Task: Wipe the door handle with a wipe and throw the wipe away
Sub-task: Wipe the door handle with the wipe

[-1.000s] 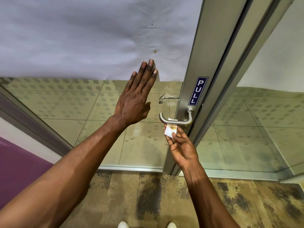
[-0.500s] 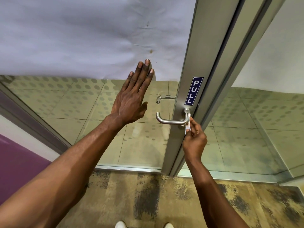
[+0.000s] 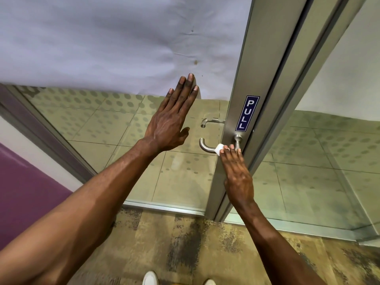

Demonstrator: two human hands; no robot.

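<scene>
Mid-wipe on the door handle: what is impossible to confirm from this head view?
- Most of the wipe: hidden under the right hand; its dirty side is not visible.
- Door handle: the stretch beneath the fingers is covered.
- No bin in view.
- Left hand: contact with the glass is unclear.

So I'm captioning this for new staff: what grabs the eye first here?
The right hand pressing a white wipe onto the steel door handle, just below the blue PULL sign. Next, the left hand spread flat on the glass door beside it.
</scene>
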